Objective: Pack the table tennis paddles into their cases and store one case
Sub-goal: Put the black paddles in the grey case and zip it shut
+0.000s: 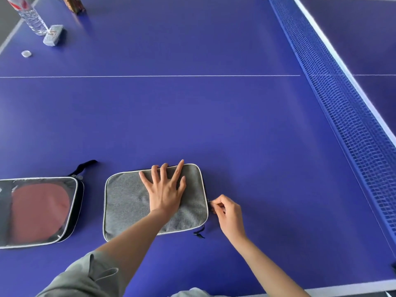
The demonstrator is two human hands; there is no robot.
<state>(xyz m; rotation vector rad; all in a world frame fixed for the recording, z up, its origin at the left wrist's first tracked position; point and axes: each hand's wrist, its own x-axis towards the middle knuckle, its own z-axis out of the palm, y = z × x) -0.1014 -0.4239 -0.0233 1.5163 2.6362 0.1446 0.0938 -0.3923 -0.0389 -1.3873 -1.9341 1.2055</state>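
Note:
A grey fabric paddle case (128,206) with pale piping lies flat on the blue table near its front edge. My left hand (166,189) presses down on its top with fingers spread and straight. My right hand (227,213) pinches the zipper pull (211,203) at the case's right edge. A black cord (199,233) hangs from the lower right corner. To the left lies a second case (72,211) with a clear window, and a red paddle (40,211) shows through it. Its black strap (84,166) points away.
The blue net (342,108) runs along the right side. At the far left stand a clear water bottle (32,18), a grey block (53,35), a small bottle cap (26,53) and a dark box (74,4). A white line (150,76) crosses the table.

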